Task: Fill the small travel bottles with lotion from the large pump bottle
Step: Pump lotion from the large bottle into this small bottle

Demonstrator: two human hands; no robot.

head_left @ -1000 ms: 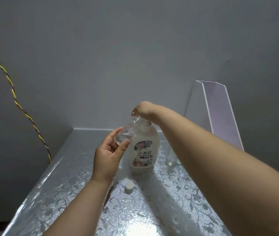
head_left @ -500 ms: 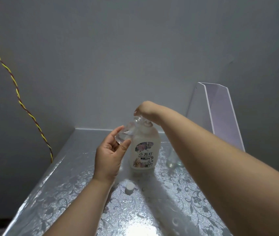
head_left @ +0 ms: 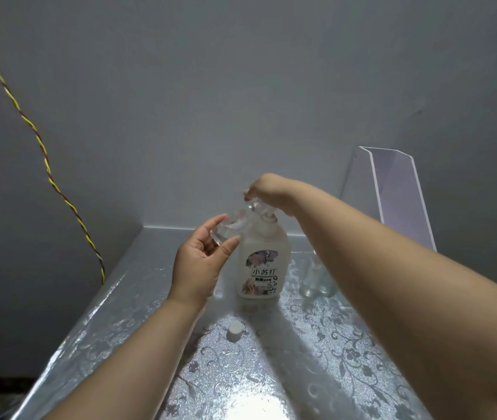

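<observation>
Mid-fill, I judge: left hand pinches a tilted travel bottle, seemingly barely filled, at the spout. Right hand curls over the pump bottle head. Right of that grip, bottles wait; cap lies nearer.

open tabletop in front, white cap mid-path

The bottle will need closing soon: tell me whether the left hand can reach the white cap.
Probably, once freed: the left hand holds the travel bottle, but the white cap lies uncovered beside that forearm.
</observation>
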